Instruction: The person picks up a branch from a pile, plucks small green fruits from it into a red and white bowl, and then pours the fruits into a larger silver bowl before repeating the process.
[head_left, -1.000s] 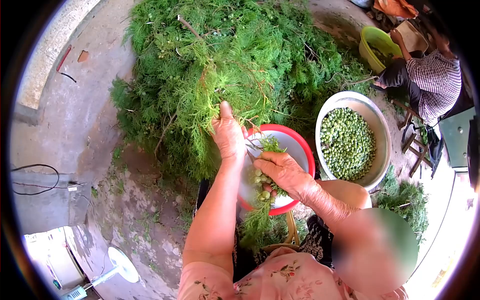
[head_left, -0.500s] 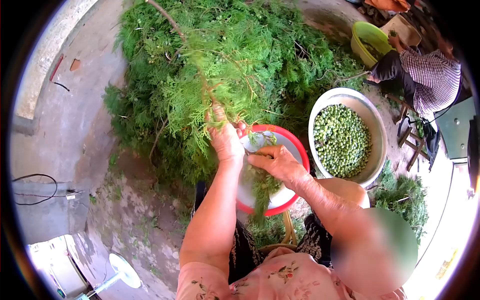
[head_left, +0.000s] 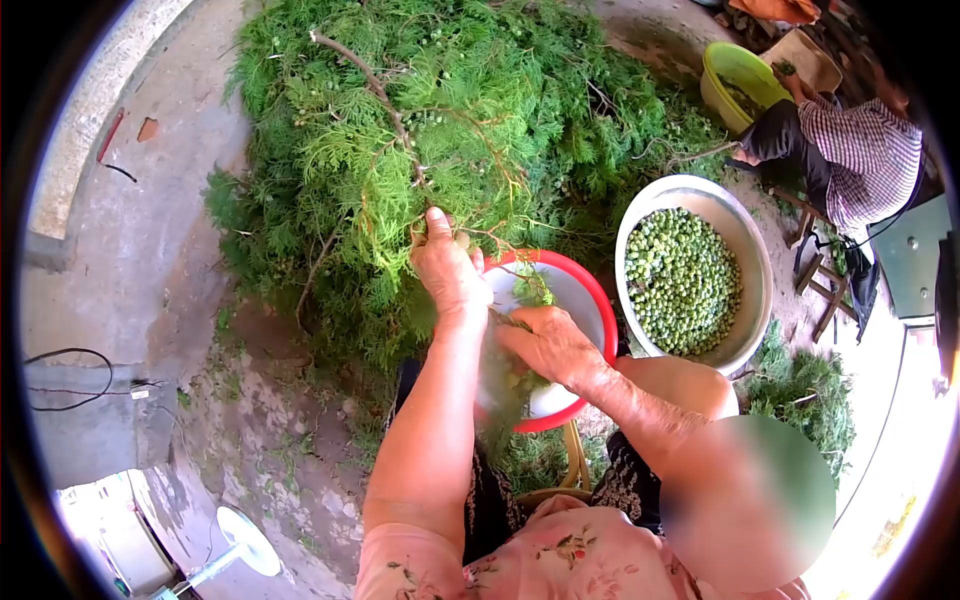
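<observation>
My left hand [head_left: 448, 272] is closed around the woody stem of an evergreen branch [head_left: 408, 140], thumb lying along the stem. The branch's leafy sprays fan out beyond it and merge with the pile behind. My right hand [head_left: 556, 350] is pinched closed on a leafy sprig [head_left: 508, 392], whose lower part is blurred by motion. Below both hands stands a white basin with a red rim [head_left: 600, 300], partly covered by my hands and the sprig. A small green frond [head_left: 533, 288] shows over the basin's far side.
A big heap of evergreen branches [head_left: 560, 110] lies ahead. To the right, a metal basin [head_left: 755, 300] holds many small green cones [head_left: 683, 280]. Farther right sits another person [head_left: 860, 150] beside a yellow-green tub [head_left: 715, 75]. A wooden stool [head_left: 828, 295] and loose greenery [head_left: 800, 385] are nearby.
The branch in my left hand has swung and drawn back slightly, so its bare upper end now shows. My right hand has shifted a little, and its sprig has moved down and left.
</observation>
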